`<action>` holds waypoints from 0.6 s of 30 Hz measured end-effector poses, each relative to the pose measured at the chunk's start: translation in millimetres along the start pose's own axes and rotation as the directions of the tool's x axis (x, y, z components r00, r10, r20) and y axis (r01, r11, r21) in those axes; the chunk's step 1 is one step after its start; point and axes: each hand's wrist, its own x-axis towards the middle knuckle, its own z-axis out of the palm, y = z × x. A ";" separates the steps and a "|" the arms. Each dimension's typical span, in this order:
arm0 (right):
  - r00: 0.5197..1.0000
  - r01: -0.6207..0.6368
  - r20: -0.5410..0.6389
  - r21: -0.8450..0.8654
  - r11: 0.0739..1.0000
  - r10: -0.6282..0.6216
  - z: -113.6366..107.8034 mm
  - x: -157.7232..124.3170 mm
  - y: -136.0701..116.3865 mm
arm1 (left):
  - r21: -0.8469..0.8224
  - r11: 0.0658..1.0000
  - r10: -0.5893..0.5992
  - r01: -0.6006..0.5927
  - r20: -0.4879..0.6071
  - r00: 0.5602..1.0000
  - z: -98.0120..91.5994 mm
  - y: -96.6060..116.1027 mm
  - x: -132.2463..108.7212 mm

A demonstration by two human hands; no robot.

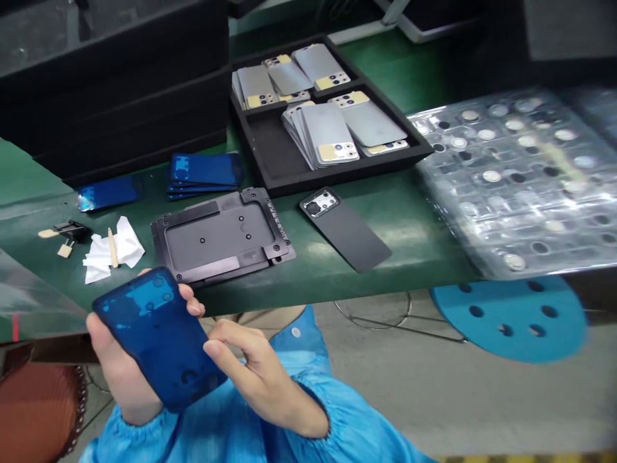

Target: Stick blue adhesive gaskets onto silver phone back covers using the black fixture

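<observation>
A phone back cover with a glossy blue face point(166, 341) is tilted up in front of me, off the table. My left hand point(120, 366) wraps it from behind, thumb along the left edge and fingertips showing past the upper right edge. At the cover's right edge, my right hand point(255, 366) has its thumb and index finger pinched together; whether a film edge lies between them is too small to tell. Just beyond sits a black metal fixture point(222, 235) with a shallow phone-shaped recess. To its right a dark grey phone back cover point(349, 231) lies flat.
Behind stands a black divided tray point(274, 186) of silver phone covers point(330, 132). Blue covers point(205, 170) are stacked left of it. White wipes point(128, 241) and a small stick point(112, 247) lie at left. Clear blister trays point(511, 186) fill the right, above a blue stool point(511, 321).
</observation>
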 end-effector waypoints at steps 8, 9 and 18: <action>0.987 -0.121 0.114 0.070 0.990 0.113 -0.3 -21.7 17.5 | 0.061 0.988 0.146 -0.139 -0.132 0.980 -8.3 6.8 11.8; 0.986 -0.131 0.120 0.089 0.987 0.120 0.7 -20.8 17.4 | 0.073 0.985 0.166 -0.157 -0.140 0.976 -8.3 6.9 13.7; 0.961 -0.193 0.256 0.351 0.916 0.105 33.4 -3.0 6.8 | 0.182 0.935 0.337 -0.305 -0.183 0.924 19.7 2.1 12.9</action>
